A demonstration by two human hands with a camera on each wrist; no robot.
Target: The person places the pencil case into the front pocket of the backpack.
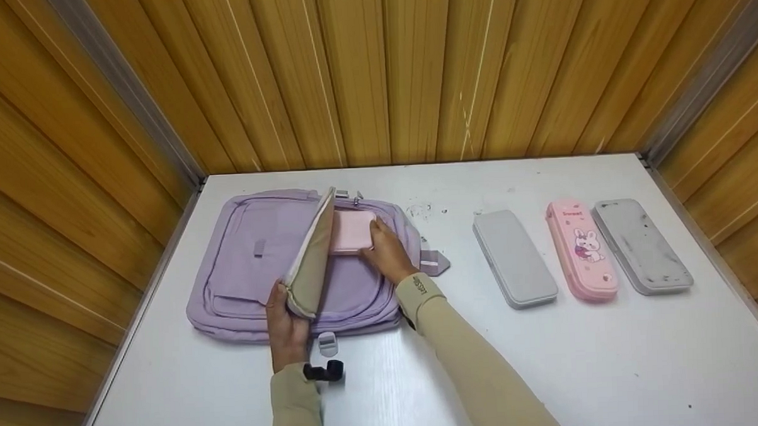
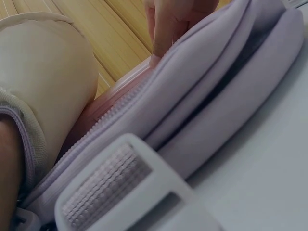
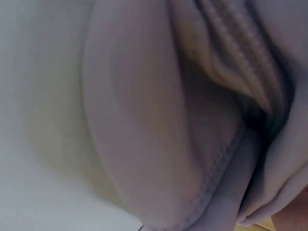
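A lilac backpack (image 1: 259, 211) lies flat on the table, its front panel unzipped and partly folded back. My left hand (image 1: 288, 326) grips the edge of that raised flap (image 1: 314, 265), showing its beige lining. With my right hand (image 1: 390, 250) I hold the right end of a pink case (image 1: 351, 231); its left end is hidden behind the flap. In the left wrist view, the pink case (image 2: 103, 106) sits between the lining and the zipper edge, with fingers (image 2: 161, 36) at its upper end. Blurred lilac fabric (image 3: 139, 110) fills much of the right wrist view.
To the right lie a plain grey case (image 1: 516, 258), a pink rabbit-print pencil case (image 1: 582, 250) and a smudged grey case (image 1: 642, 245). A strap buckle (image 1: 327, 344) hangs from the bag's near side. Yellow wood-look panels (image 1: 412, 73) enclose the white table (image 1: 417, 394) behind and at both sides.
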